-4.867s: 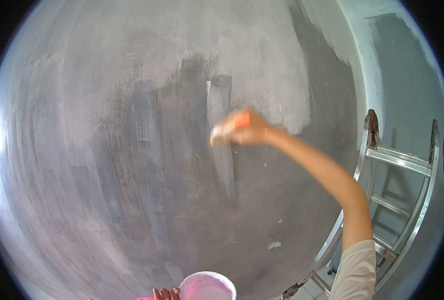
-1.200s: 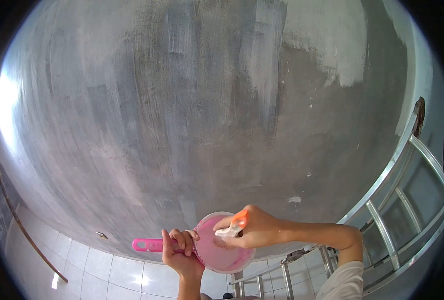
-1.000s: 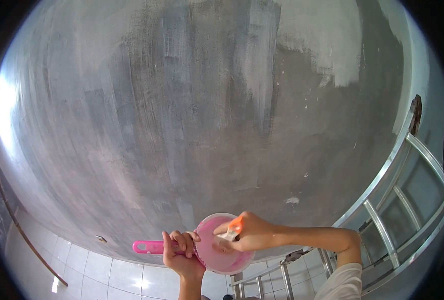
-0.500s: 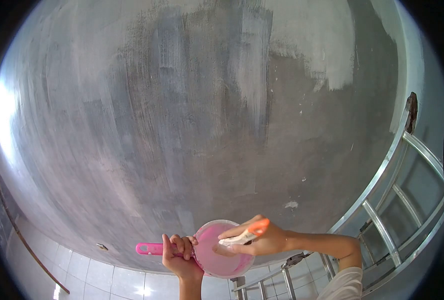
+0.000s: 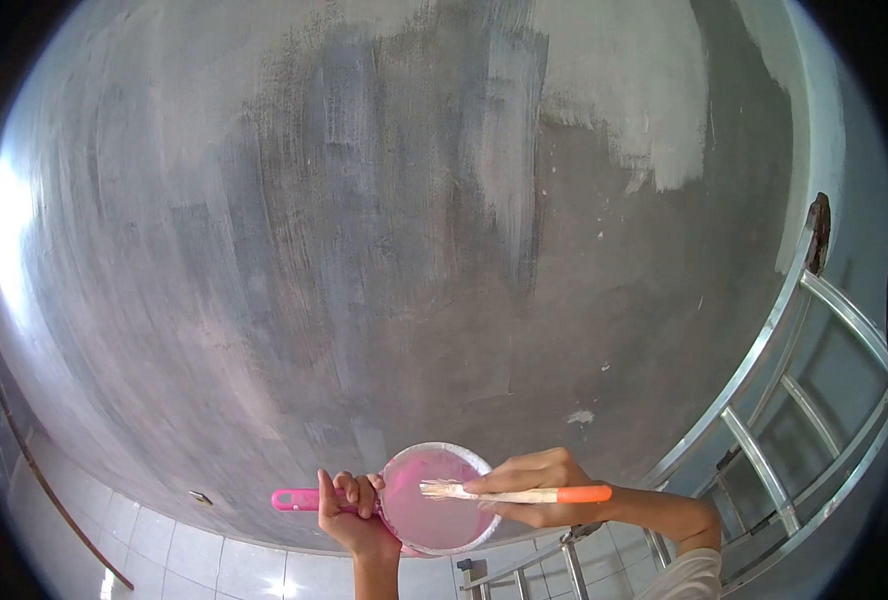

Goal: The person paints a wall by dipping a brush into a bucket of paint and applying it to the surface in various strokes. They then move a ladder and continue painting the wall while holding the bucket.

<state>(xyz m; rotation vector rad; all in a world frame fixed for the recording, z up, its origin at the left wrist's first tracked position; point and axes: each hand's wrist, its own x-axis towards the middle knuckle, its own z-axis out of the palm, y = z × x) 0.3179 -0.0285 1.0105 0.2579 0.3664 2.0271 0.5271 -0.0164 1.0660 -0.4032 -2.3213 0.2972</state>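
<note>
A pink dipper with a round bowl holds pale, milky paint. Its pink handle runs out to the left, and my left hand is closed around it beside the bowl. My right hand grips a paintbrush with a cream and orange handle. The brush lies almost level, its whitish bristles over the bowl's middle, above the paint. In front stands a grey wall, streaked with lighter paint at the top and left and bare darker grey lower right.
At the right a metal ladder leans near the wall, with more metal rungs low down. White floor tiles lie below. A thin stick slants at the left. A small fixture sits low on the wall.
The brush has come up out of the dipper and turned from steeply tilted to nearly level, its bristles now visible. My right hand shifted slightly right; my left hand keeps its hold.
</note>
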